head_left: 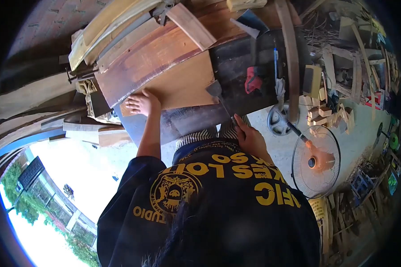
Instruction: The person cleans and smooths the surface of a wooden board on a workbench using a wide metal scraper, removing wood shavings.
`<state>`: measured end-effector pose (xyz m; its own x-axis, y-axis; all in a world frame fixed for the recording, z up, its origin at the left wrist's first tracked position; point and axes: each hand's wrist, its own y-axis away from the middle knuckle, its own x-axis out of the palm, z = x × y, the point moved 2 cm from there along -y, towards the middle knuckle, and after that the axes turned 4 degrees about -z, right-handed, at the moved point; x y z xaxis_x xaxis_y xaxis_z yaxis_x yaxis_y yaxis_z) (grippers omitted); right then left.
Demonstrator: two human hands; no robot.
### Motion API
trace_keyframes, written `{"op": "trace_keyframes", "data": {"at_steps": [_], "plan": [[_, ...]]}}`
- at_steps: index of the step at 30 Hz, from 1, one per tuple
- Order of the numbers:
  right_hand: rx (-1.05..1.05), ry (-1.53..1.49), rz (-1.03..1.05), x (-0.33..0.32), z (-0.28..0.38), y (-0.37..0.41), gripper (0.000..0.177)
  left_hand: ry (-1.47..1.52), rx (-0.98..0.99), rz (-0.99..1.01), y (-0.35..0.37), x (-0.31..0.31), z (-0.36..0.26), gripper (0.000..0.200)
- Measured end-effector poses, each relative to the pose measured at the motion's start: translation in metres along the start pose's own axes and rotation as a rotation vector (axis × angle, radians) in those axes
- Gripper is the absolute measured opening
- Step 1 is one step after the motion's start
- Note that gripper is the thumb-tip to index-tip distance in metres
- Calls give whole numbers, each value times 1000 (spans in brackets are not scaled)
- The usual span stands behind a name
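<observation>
My left hand [141, 103] lies flat on the left end of a thin brown wooden board [182, 82], its fingers spread. In my right hand [250, 137] is a scraper [214, 90] with a flat, wide blade and a slim shaft, the fingers wrapped round its handle end. The blade overlaps the board's right edge in this view. Beneath the board is a dark worktop [229, 62]. To the right of the scraper lies a tool with a red-and-black grip [253, 80].
Sandpaper [250, 24], a blue stick-like tool [276, 62] and a long wooden strip [288, 58] lie on the worktop. More planks [133, 40] are stacked at the left. An orange fan [315, 162] stands at the right, near wood blocks [320, 115] and a grey wheel [278, 121].
</observation>
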<state>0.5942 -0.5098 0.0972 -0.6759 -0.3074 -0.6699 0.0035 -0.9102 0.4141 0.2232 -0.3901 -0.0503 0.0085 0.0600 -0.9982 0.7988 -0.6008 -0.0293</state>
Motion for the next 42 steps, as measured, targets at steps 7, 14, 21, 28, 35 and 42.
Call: {"op": "trace_keyframes", "data": {"at_steps": [7,14,21,28,35,42], "plan": [[180,40,30,43,37,1,46,9,11,-11,5,-6,-5,82],[38,-74,-264,98,45,-30,47,77,44,-17,5,-12,-6,82],[-10,5,-325,102,48,15,48,107,38,0,3,-14,-8,83],[38,34,-293,86,64,-13,44,127,37,6,5,-17,-10,84],[49,50,-319,90,67,-34,43,117,20,32,6,-20,-13,84],[44,34,-304,86,70,-12,43,91,18,26,5,-14,-12,84]]}}
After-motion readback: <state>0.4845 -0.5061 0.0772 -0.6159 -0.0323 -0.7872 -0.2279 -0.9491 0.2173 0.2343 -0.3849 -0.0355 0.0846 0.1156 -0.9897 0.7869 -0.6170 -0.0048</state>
